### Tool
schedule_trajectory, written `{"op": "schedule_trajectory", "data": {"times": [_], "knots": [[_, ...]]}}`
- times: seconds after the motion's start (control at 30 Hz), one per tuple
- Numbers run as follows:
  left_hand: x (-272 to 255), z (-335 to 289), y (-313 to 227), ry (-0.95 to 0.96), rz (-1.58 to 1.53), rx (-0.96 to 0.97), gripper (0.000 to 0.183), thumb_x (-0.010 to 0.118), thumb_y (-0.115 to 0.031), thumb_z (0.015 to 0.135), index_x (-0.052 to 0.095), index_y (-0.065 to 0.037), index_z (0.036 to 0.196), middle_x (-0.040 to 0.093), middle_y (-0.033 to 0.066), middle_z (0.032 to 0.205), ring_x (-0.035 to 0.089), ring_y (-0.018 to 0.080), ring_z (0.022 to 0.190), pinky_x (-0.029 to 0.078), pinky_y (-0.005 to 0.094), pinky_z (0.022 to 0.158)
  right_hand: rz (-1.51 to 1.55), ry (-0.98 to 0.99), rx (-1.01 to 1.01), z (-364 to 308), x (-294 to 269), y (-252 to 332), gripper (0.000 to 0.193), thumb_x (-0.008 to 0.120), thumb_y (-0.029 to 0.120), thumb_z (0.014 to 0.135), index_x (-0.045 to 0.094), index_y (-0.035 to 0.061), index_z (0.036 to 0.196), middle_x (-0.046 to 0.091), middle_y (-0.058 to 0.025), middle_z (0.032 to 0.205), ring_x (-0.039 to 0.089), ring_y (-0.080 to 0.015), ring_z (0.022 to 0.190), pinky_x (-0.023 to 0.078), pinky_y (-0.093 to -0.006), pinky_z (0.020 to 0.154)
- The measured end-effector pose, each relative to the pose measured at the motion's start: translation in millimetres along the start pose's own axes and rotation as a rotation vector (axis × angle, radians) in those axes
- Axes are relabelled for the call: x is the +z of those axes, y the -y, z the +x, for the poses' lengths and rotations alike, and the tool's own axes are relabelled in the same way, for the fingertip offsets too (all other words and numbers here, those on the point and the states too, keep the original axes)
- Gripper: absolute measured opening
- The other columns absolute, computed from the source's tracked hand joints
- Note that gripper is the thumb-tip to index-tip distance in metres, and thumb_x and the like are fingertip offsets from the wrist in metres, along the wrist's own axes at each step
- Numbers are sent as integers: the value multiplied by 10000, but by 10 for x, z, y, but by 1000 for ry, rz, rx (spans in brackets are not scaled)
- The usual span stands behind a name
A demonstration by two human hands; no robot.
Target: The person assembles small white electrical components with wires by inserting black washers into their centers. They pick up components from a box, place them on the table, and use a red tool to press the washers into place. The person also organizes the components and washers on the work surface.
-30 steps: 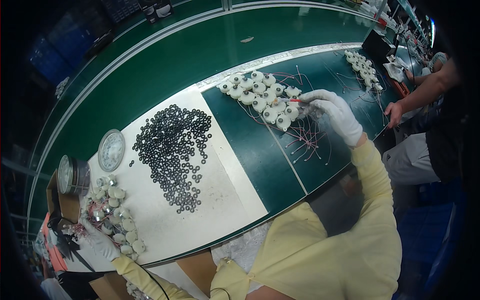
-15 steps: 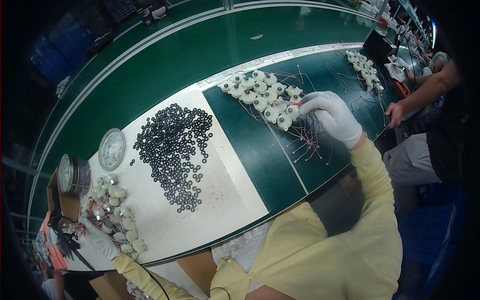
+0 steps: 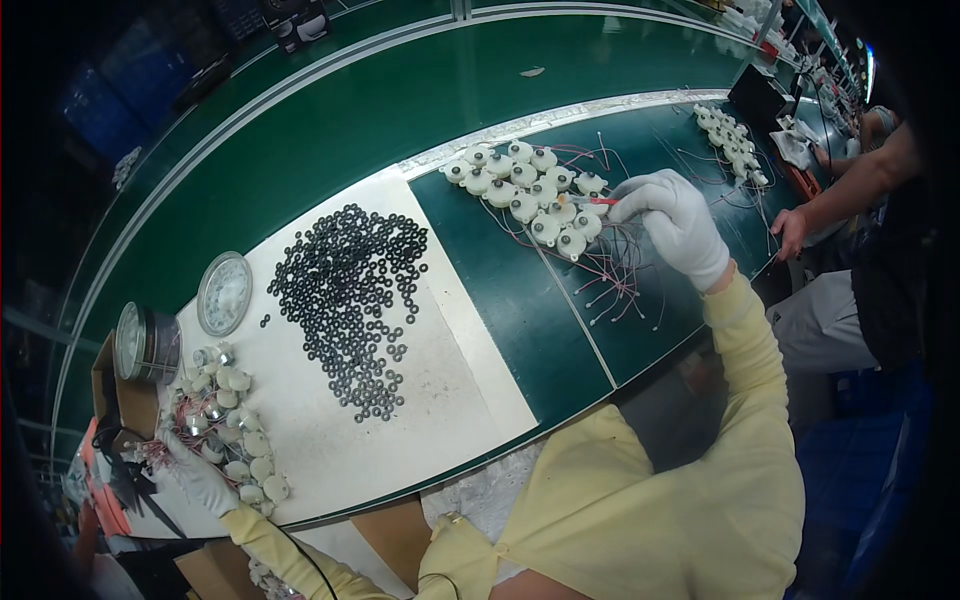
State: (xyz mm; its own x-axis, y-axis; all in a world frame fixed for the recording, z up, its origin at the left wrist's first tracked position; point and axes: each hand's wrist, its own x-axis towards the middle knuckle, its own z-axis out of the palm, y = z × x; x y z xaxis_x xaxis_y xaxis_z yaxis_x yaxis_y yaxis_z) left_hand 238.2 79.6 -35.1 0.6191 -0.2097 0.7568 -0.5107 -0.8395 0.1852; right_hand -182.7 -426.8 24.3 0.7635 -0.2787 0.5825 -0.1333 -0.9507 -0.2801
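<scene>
My right hand (image 3: 680, 225), in a white glove, pinches a thin brush (image 3: 600, 201) with a red handle. Its orange tip lies over a group of round cream motors (image 3: 522, 174) with dark centre shafts; whether it touches one I cannot tell. Their thin wires (image 3: 608, 275) trail toward me across the green tabletop. At the far left, my gloved left hand (image 3: 203, 482) is curled around a bundle of pink wires (image 3: 153, 455), its fingertips partly hidden. Beside it is a heap of similar cream motors (image 3: 250, 443), some showing silver metal cases.
Many small black rings (image 3: 350, 290) cover the white sheet (image 3: 450, 390). A clear round dish (image 3: 225, 293) and a tin (image 3: 147, 343) stand left. Another motor group (image 3: 728, 140) lies at far right, near a co-worker's hand (image 3: 790, 232). A green belt (image 3: 400, 90) runs behind.
My right hand has risen slightly, and the brush tip has moved a little along the motors. The left hand stays nearly in place at the wires.
</scene>
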Motion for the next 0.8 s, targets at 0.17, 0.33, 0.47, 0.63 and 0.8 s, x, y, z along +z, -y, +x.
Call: {"op": "schedule_trajectory", "data": {"times": [0.17,0.33,0.47,0.63,0.8], "knots": [[-87,32,-173,17,57,4,352,475,-208,1031,595,80,1194,639,203,1213,616,286,1094,452,336,953,22,24,6,16,48,28,225,488,-12,722,677,89,793,707,-73,877,607,-258,760,448,-341,769],[99,-64,352,22,165,154,357,480,-213,1029,593,75,1207,635,202,1225,609,286,1109,445,339,968,-11,16,34,-4,-42,16,224,479,-7,730,676,80,791,711,-72,872,608,-249,750,455,-334,756],[109,-65,360,47,264,208,353,470,-181,1029,544,66,1269,596,194,1289,575,286,1174,422,346,1025,78,0,85,-11,10,18,237,471,-14,727,683,69,791,712,-85,883,604,-246,752,468,-334,751],[177,-141,568,36,540,370,401,440,-69,1018,397,2,1411,522,181,1380,509,297,1267,375,362,1105,52,60,58,33,34,63,261,458,-24,710,694,50,795,709,-110,897,600,-247,782,491,-328,748],[187,-129,493,-10,389,330,421,429,-30,1011,373,-26,1428,529,182,1371,511,304,1263,377,370,1103,34,-42,103,-36,26,59,255,459,-2,727,698,76,773,716,-73,839,584,-239,695,474,-336,713]]}}
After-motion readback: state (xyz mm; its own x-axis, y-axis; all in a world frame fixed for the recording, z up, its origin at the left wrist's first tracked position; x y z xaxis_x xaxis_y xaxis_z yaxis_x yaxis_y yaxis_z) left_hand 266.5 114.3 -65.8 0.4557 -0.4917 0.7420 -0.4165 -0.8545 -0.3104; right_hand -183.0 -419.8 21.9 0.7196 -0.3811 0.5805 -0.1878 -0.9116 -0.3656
